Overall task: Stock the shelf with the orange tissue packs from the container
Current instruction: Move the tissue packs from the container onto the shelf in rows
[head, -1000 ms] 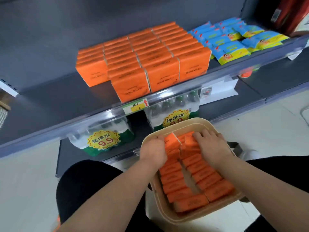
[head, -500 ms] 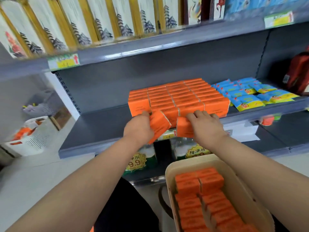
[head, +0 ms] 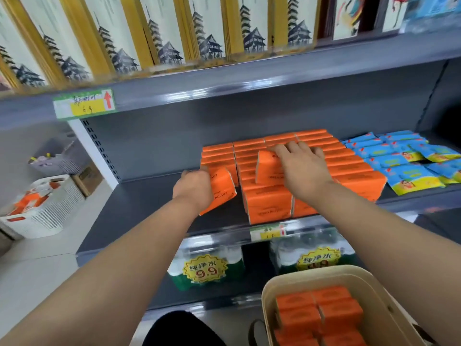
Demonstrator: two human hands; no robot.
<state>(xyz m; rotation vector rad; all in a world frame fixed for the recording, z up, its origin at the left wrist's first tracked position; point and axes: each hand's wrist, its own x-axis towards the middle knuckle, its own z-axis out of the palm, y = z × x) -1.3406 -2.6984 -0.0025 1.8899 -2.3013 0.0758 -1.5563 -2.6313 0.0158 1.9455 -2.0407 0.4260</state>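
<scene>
Change: both hands had gone forward from in front of the shelf (head: 154, 201) edge to over it, each carrying its pack along.
Left hand (head: 193, 187): curled round the left pack (head: 222, 186), held tilted above bare shelf, just beside the leftmost row of stock (head: 349, 168); contact with the shelf could not be told.
Right hand (head: 303, 168): fingers draped over the top of the right pack (head: 268, 168), gripping it; this pack stood on end upon the middle rows of stock.
Stock: orange packs in close rows, front to back, on the middle shelf.
Container (head: 389, 308): beige, lower right, below the shelf; spare packs (head: 316, 313) lay in two columns inside.
Neighbours: blue packets (head: 411, 168) right of the stock; bottled water (head: 204, 268) on the shelf beneath.
</scene>
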